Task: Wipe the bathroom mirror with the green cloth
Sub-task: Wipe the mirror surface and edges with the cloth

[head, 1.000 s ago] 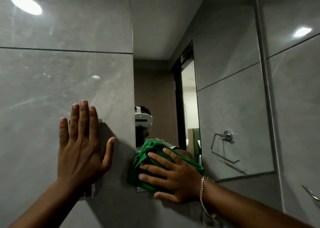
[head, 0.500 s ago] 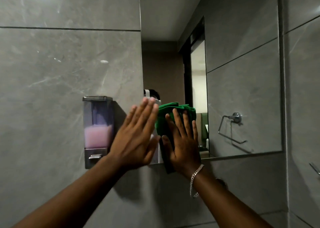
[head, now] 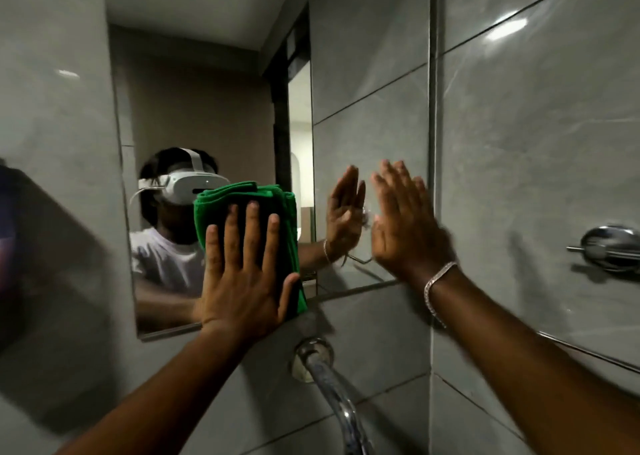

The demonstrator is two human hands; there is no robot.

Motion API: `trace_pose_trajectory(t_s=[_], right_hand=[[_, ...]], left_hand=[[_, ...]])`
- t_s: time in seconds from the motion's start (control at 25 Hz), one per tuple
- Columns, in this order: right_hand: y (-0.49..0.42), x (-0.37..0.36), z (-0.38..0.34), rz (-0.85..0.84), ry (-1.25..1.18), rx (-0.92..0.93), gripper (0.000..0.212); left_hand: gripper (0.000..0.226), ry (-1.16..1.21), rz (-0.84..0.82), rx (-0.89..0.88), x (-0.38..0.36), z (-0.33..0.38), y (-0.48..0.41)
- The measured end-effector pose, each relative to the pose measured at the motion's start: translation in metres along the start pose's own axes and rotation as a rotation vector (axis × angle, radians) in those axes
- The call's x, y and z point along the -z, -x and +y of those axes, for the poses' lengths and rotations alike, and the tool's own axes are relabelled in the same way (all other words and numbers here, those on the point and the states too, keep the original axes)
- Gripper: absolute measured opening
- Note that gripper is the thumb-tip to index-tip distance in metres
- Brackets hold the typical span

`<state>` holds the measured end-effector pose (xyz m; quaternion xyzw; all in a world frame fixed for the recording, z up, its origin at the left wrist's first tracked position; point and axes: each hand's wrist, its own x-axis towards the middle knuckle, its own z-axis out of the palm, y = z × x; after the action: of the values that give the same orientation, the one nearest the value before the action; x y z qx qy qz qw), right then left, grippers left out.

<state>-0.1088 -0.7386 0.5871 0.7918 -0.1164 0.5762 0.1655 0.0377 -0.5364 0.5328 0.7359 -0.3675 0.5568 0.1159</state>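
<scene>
Now | left hand [head: 239, 281] flat on green cloth [head: 277, 205] | mirror [head: 363, 125] | no legible writing

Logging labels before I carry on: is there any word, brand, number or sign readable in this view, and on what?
None can be read.
Headset in the mirror: no legible marking.
Green cloth, under the left hand: no tag showing.
Wall fitting: blurred, no text.
</scene>
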Motion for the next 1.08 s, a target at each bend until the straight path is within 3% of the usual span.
trace_pose_trajectory(t_s=[0.2, 0.48, 0.68, 0.8, 0.88, 0.92, 1.08], right_hand=[[-0.049, 0.054, 0.088, -0.077, 0.477, -0.045, 0.071], [-0.073, 0.087, 0.135, -0.261, 0.882, 0.061, 0.073], [-0.074, 0.092, 0.133, -0.295, 0.918, 0.091, 0.074], [-0.071, 0.097, 0.127, -0.301, 0.862, 0.091, 0.07], [-0.068, 0.1, 0.123, -0.301, 0.869, 0.122, 0.068], [-0.059, 0.096, 0.121, -0.304, 0.866, 0.115, 0.067], [-0.068, 0.1, 0.125, -0.207, 0.818, 0.099, 0.063]], left_hand=[[0.083, 0.054, -0.01, -0.171, -0.013, 0.054, -0.027], [0.078, 0.117, -0.043, -0.361, -0.032, 0.133, -0.066], [0.071, 0.004, -0.099, -0.524, -0.041, 0.151, -0.097], [0.07, -0.065, 0.009, -0.658, -0.046, 0.151, -0.12], [0.066, -0.055, -0.116, -0.753, -0.038, 0.155, -0.142], [0.062, -0.051, -0.159, -0.752, -0.032, 0.156, -0.146], [0.057, 0.014, -0.002, -0.712, -0.009, 0.158, -0.221]])
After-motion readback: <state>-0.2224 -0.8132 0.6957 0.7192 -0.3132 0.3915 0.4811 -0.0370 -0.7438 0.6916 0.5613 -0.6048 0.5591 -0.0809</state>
